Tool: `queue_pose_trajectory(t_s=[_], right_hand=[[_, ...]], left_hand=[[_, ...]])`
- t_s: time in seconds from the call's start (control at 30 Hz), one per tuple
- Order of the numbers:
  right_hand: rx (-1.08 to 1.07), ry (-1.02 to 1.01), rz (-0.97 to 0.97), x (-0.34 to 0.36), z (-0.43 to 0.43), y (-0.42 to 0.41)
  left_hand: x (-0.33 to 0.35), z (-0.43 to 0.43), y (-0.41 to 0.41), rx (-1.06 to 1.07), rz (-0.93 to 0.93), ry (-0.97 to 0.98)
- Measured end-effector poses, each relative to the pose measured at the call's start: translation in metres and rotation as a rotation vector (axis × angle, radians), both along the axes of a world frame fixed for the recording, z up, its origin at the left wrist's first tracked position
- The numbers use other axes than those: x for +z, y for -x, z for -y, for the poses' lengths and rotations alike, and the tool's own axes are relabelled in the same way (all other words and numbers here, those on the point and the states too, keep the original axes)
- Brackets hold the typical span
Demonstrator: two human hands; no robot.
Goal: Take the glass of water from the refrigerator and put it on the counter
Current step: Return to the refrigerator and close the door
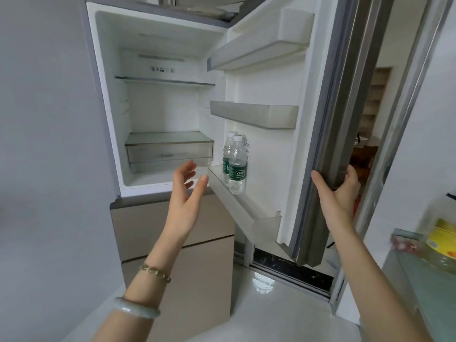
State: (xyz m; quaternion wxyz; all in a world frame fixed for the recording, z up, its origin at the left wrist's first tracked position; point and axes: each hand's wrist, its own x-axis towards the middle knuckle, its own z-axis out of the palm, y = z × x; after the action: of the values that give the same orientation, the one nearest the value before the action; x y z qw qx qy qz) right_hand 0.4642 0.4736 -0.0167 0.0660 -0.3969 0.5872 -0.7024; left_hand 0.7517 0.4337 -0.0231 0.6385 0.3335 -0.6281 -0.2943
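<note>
The fridge (158, 99) stands open. My right hand (335, 193) holds its door edge (328, 149). My left hand (186, 191) is spread, holding nothing, just beside two water bottles (235, 164).

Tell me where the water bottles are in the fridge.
The two water bottles stand side by side at the inner end of the lowest door shelf, just right of the open left hand and the crisper drawer.
</note>
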Motion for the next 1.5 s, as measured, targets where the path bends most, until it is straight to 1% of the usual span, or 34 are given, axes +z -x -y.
queue_pose_trajectory(t_s=[0.13, 0.23, 0.37, 0.53, 0.67, 0.73, 0.87, 1.0, 1.07, 1.17, 1.3, 1.5], right_hand=[[0.038, 0.083, -0.034, -0.009, -0.002, -0.028], [0.111, 0.167, -0.073, -0.009, -0.001, -0.058], [0.18, 0.242, -0.192, -0.009, 0.002, -0.098], [0.425, 0.251, -0.285, -0.015, 0.022, -0.154], [0.626, 0.229, -0.337, -0.016, 0.042, -0.205], [0.672, 0.211, -0.368, -0.018, 0.054, -0.225], [0.703, 0.189, -0.389, -0.014, 0.077, -0.254], [0.729, 0.193, -0.434, -0.012, 0.113, -0.27], [0.697, 0.194, -0.457, -0.014, 0.136, -0.278], [0.65, 0.194, -0.476, -0.012, 0.168, -0.294], [0.575, 0.195, -0.505, -0.006, 0.212, -0.313], [0.485, 0.177, -0.521, 0.001, 0.268, -0.327]], left_hand=[[-0.005, -0.005, -0.008, 0.035, -0.012, -0.008], [-0.012, -0.007, -0.016, 0.063, -0.011, -0.012], [-0.025, -0.007, -0.033, 0.102, -0.006, -0.039], [-0.038, -0.006, -0.057, 0.158, 0.014, -0.095], [-0.048, 0.009, -0.081, 0.15, 0.101, -0.168], [-0.051, 0.018, -0.09, 0.128, 0.154, -0.201], [-0.047, 0.048, -0.11, 0.091, 0.146, -0.192], [-0.045, 0.097, -0.149, 0.177, 0.111, -0.209], [-0.044, 0.122, -0.166, 0.203, 0.082, -0.234], [-0.046, 0.159, -0.191, 0.252, 0.105, -0.233], [-0.048, 0.214, -0.224, 0.263, 0.111, -0.257], [-0.047, 0.282, -0.248, 0.282, 0.078, -0.237]])
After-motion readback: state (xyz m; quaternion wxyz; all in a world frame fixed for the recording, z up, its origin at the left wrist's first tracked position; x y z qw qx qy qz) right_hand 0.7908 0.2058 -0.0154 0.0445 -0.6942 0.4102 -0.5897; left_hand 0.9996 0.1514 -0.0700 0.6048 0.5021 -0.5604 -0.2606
